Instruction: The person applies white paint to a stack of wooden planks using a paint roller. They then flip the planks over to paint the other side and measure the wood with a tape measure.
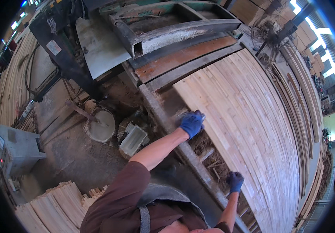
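A wide panel of pale wooden strips lies on a metal frame before me. My left hand, in a blue glove, is at the panel's near edge with its fingers curled; something greyish and blurred shows beside it, and whether the hand grips it or the edge I cannot tell. Lower right, my right hand, also in a blue glove, is curled close against the same edge. Its fingertips are hidden, so its hold is unclear. Wood scraps lie in the gap between panel and frame.
A round bucket with a pale content and a stick stands left of the frame, beside a whitish rectangular container. Stacked wooden strips are lower left. Heavy steel beams lie beyond the panel. A caged fan stands upper right.
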`<state>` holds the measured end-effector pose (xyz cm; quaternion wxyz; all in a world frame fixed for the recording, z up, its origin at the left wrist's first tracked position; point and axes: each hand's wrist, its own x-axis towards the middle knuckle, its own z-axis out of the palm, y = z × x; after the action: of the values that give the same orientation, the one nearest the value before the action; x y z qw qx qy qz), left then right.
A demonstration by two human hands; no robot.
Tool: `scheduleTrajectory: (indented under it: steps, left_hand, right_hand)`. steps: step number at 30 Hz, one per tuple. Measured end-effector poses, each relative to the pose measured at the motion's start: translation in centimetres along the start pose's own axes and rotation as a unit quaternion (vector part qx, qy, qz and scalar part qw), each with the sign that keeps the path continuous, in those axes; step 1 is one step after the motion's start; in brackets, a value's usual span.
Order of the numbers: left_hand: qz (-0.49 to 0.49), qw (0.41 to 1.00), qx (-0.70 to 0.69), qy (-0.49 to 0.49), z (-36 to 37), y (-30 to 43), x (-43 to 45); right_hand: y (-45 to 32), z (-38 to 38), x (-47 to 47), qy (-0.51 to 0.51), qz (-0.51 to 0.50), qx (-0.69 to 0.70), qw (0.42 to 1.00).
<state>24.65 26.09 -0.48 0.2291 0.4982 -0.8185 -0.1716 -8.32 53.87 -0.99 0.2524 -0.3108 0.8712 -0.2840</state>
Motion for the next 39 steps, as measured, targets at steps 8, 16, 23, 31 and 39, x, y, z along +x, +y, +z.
scheduleTrajectory:
  steps: [8, 16, 23, 31, 39]
  left_hand:
    - [0.137, 0.972, -0.189, 0.025, -5.7, -0.4, -4.4]
    - [0.264, 0.962, -0.04, 0.061, -5.3, -4.1, -6.6]
    - [0.281, 0.956, -0.061, 0.055, -4.8, -3.3, -7.0]
    - [0.141, 0.96, -0.241, 0.018, -7.1, -6.8, -6.9]
    - [0.211, 0.973, -0.059, 0.074, -4.8, -3.7, -7.4]
  right_hand:
    - [5.0, -0.3, 4.3, 0.024, -0.147, -0.392, 0.908]
    - [-4.7, 1.0, -0.1, 0.031, 0.082, -0.066, 0.994]
    - [-3.0, 0.8, 0.3, 0.034, 0.105, -0.071, 0.991]
    - [-5.5, 5.8, 5.1, 0.013, 0.074, -0.248, 0.966]
    - [-3.3, 0.6, 1.3, -0.011, 0.171, 0.126, 0.977]
